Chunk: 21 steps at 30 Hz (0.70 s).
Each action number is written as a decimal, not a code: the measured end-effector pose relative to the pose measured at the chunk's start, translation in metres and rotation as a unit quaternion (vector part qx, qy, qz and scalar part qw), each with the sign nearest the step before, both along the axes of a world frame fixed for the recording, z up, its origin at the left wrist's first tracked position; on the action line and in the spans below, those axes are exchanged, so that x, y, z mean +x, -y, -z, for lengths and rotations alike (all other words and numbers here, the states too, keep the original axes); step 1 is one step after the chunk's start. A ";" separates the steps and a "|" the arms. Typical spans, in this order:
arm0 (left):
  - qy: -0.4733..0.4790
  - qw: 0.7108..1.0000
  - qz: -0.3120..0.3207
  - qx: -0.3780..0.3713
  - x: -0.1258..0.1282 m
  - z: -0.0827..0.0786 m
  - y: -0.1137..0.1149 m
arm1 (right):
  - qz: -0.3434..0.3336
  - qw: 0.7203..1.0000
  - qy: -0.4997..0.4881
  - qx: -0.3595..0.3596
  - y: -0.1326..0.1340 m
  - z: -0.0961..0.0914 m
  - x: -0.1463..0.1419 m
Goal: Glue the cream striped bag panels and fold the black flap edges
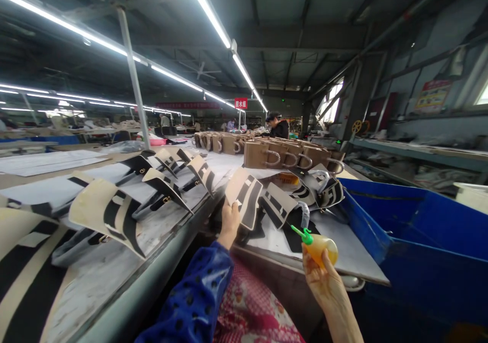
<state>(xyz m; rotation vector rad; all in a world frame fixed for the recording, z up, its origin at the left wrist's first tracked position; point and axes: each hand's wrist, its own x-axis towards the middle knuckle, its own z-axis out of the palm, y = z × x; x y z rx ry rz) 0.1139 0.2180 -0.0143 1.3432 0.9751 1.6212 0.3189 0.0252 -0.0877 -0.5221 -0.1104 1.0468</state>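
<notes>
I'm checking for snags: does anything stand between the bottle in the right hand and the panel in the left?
Nothing visible clearly blocks the bottle in the right hand from the panel in the left hand. A second panel lies beside that one, seemingly beyond the green nozzle.

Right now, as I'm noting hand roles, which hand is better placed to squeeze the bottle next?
Probably the right hand: it grips the bottle, while the left hand holds a beige-and-black panel.

On the small red sign (241,103), white characters say "胶水组"; the long red banner (186,105) is unreadable.
</notes>
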 end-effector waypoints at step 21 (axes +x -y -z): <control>0.034 0.995 0.076 -0.049 0.067 0.021 -0.020 | -0.028 0.999 -0.006 0.021 -0.046 0.001 0.006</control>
